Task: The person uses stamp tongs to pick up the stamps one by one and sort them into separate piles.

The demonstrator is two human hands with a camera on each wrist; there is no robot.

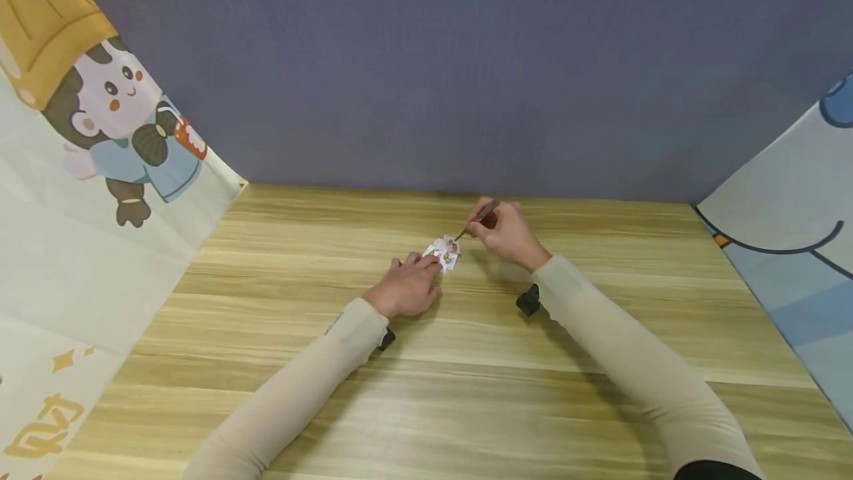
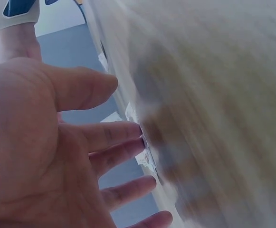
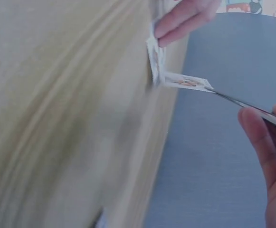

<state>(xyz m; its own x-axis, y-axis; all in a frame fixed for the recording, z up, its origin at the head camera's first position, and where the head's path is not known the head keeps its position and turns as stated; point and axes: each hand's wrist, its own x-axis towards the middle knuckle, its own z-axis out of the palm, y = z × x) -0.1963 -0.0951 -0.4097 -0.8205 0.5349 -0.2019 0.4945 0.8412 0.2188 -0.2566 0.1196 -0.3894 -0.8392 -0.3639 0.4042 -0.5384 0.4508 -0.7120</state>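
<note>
At the desk's [image 1: 466, 391] centre, the left hand [image 1: 403, 289] is pressing flat-fingered on a sticker sheet [image 1: 443, 251]; at its two o'clock, the right hand [image 1: 508, 233] is pinching tweezers [image 1: 477, 218] lifting a sticker [image 3: 187, 82].

No readable text from my end — only pictures and ornament.

The cloth panel [image 1: 100, 191] on the left carries a cartoon figure and, low in its corner, a gold mark [image 1: 43, 428] that may be lettering, but I cannot make out any character in it. The small sticker sheet [image 1: 443, 251] on the wooden table [image 1: 466, 391] shows tiny coloured prints — too small in the head view, too blurred in both wrist views for me to read a word or number. The blue panel [image 1: 793, 243] on the right bears only drawn lines.
</note>
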